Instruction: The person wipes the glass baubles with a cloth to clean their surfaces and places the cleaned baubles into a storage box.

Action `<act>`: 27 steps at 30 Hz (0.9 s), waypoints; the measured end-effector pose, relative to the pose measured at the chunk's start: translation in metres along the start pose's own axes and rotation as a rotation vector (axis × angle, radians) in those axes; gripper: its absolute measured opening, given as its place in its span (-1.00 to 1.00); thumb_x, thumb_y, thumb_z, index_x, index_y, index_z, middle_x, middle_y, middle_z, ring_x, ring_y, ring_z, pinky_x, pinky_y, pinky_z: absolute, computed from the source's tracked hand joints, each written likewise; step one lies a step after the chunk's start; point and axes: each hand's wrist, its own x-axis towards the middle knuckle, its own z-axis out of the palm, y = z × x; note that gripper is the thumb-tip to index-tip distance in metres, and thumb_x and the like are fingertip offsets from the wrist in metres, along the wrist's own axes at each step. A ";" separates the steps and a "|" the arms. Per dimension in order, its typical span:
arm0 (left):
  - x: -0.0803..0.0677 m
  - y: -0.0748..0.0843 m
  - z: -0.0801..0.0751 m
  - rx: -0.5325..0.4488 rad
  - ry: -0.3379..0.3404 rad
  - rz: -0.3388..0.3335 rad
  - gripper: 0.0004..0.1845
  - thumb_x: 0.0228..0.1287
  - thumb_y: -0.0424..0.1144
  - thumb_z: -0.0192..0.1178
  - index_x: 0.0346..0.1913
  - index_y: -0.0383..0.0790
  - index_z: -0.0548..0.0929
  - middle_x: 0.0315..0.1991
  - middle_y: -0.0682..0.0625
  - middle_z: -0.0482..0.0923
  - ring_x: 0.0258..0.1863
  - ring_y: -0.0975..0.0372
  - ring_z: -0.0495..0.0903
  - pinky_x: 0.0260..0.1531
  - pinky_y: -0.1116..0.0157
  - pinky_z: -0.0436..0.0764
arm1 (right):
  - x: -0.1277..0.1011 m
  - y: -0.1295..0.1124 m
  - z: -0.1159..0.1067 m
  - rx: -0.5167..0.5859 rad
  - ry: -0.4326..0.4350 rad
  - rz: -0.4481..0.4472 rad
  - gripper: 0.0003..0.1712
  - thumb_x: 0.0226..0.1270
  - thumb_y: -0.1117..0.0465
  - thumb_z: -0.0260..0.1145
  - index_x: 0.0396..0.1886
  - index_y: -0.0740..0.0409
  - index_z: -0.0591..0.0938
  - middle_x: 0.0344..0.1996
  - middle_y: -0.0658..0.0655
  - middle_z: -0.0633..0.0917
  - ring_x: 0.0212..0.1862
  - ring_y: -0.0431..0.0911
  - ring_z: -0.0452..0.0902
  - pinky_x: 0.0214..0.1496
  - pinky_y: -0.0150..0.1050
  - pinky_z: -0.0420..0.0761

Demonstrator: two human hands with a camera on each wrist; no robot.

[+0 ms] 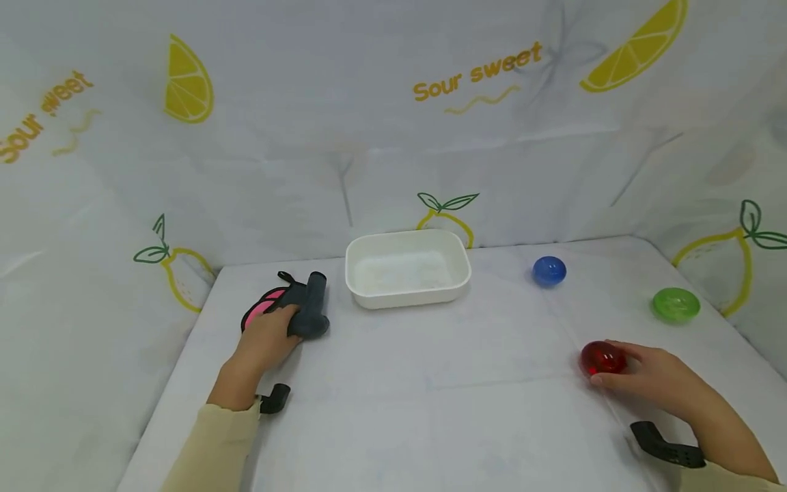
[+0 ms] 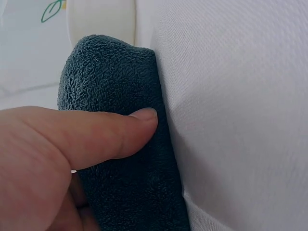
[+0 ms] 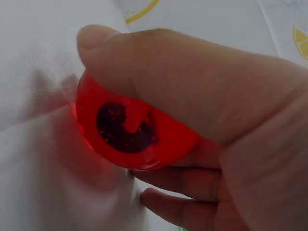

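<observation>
— Item one, the left hand [image 1: 266, 336]?

— Resting on the grey terry cloth [image 1: 307, 311], thumb [image 2: 110, 132] laid flat over its fold, the other fingers tucked under and gripping it. The cloth lies on the white table cover [image 1: 418, 383], just left of the white tray [image 1: 406, 268], with something pink and black-edged [image 1: 261, 306] touching it on the far side.

— Item two, the right hand [image 1: 654, 372]?

— Curled round the red ball [image 1: 601, 357], thumb over the top, fingers beneath. The right wrist view shows the ball translucent, with a dark speckled core [image 3: 126, 127], sitting on or just off the cover; I cannot tell which.

— Other stock?

— Blue ball [image 1: 548, 270] right of the tray, green ball [image 1: 675, 304] near the right wall, both well apart from the hands. The tray looks empty.

— Step in hand?

— By my reckoning, the grasp: both hands have taken hold, nothing lifted clear yet.

— Next move calls for?

— A firm hold on the slick ball and a clean lift, I would judge; the cloth needs gathering so it does not drag the pink piece.
</observation>
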 end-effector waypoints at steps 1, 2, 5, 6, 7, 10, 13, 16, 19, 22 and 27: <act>0.001 0.001 0.000 -0.004 0.008 0.001 -0.41 0.26 -0.23 0.31 0.32 -0.27 0.44 0.19 -0.29 0.55 0.17 -0.25 0.50 0.17 -0.19 0.45 | -0.001 0.001 -0.001 -0.017 -0.001 0.003 0.19 0.07 -0.40 0.38 0.35 0.47 0.30 0.14 0.63 0.44 0.09 0.49 0.29 -0.12 0.34 0.54; 0.001 0.001 0.000 -0.005 0.014 0.002 -0.42 0.26 -0.22 0.31 0.32 -0.26 0.44 0.18 -0.29 0.56 0.17 -0.24 0.51 0.17 -0.18 0.45 | -0.001 0.001 -0.002 -0.024 0.001 0.008 0.20 0.04 -0.41 0.39 0.34 0.48 0.32 0.13 0.63 0.44 0.08 0.49 0.30 -0.12 0.34 0.54; 0.003 0.001 0.000 -0.013 0.029 0.005 -0.44 0.26 -0.21 0.31 0.30 -0.25 0.46 0.17 -0.28 0.57 0.16 -0.21 0.53 0.17 -0.16 0.47 | -0.002 0.002 -0.002 -0.039 0.034 0.015 0.20 -0.01 -0.42 0.41 0.27 0.52 0.38 0.07 0.62 0.49 0.03 0.45 0.36 -0.16 0.27 0.59; 0.003 0.001 0.000 -0.012 0.033 0.009 -0.45 0.27 -0.21 0.30 0.30 -0.25 0.47 0.17 -0.28 0.58 0.16 -0.20 0.53 0.17 -0.16 0.47 | -0.002 0.001 -0.002 -0.039 0.049 0.016 0.19 -0.01 -0.42 0.42 0.24 0.54 0.40 0.05 0.61 0.51 0.01 0.43 0.38 -0.18 0.23 0.61; 0.003 0.001 -0.001 -0.010 0.036 0.015 -0.46 0.28 -0.21 0.28 0.30 -0.26 0.47 0.17 -0.28 0.57 0.16 -0.20 0.53 0.17 -0.16 0.47 | -0.002 0.000 -0.001 -0.037 0.066 0.016 0.19 -0.02 -0.42 0.42 0.22 0.55 0.41 0.02 0.60 0.53 -0.01 0.41 0.39 -0.21 0.20 0.63; -0.001 0.000 -0.011 -0.015 0.057 0.010 -0.51 0.32 -0.21 0.25 0.29 -0.24 0.50 0.15 -0.27 0.59 0.13 -0.19 0.56 0.08 -0.18 0.51 | -0.003 -0.007 0.001 -0.009 0.119 0.021 0.18 -0.01 -0.44 0.40 0.21 0.54 0.42 0.01 0.58 0.54 -0.02 0.40 0.39 -0.27 0.13 0.65; -0.006 0.001 -0.027 -0.081 0.095 0.004 -0.58 0.37 -0.17 0.21 0.23 -0.24 0.54 0.09 -0.28 0.63 0.03 -0.17 0.62 -0.06 -0.17 0.57 | -0.006 -0.020 0.001 0.026 0.176 0.003 0.15 0.03 -0.44 0.37 0.26 0.47 0.41 0.07 0.57 0.52 0.02 0.41 0.37 -0.29 0.13 0.63; -0.008 0.008 -0.047 -0.258 0.143 0.020 -0.61 0.40 -0.06 0.19 0.14 -0.23 0.57 0.01 -0.25 0.67 -0.08 -0.08 0.67 -0.14 -0.10 0.62 | -0.012 -0.037 -0.001 0.052 0.260 -0.064 0.07 0.06 -0.39 0.40 0.28 0.37 0.43 0.12 0.53 0.52 0.08 0.41 0.37 -0.26 0.21 0.62; -0.008 0.020 -0.061 -0.474 0.181 0.086 -0.59 0.36 0.04 0.22 0.05 -0.21 0.61 -0.07 -0.17 0.69 -0.16 0.06 0.69 -0.18 0.07 0.67 | -0.015 -0.063 -0.004 0.061 0.375 -0.191 -0.03 0.04 -0.30 0.47 0.25 0.29 0.49 0.13 0.47 0.56 0.11 0.38 0.41 -0.17 0.31 0.59; -0.007 0.038 -0.069 -0.732 0.197 0.173 -0.61 0.35 -0.03 0.25 0.02 -0.28 0.63 -0.15 -0.16 0.70 -0.23 0.14 0.69 -0.22 0.21 0.69 | -0.014 -0.099 -0.006 0.089 0.518 -0.383 -0.15 -0.01 -0.16 0.56 0.20 0.23 0.56 0.09 0.36 0.64 0.11 0.30 0.49 -0.09 0.33 0.58; -0.006 0.077 -0.066 -1.066 0.138 0.291 -0.65 0.39 -0.25 0.20 0.09 -0.46 0.58 -0.18 -0.05 0.69 -0.23 0.22 0.69 -0.20 0.31 0.68 | -0.014 -0.165 0.000 0.149 0.682 -0.703 -0.22 -0.16 0.04 0.68 0.13 0.16 0.63 0.07 0.16 0.70 0.10 0.11 0.60 -0.09 0.12 0.69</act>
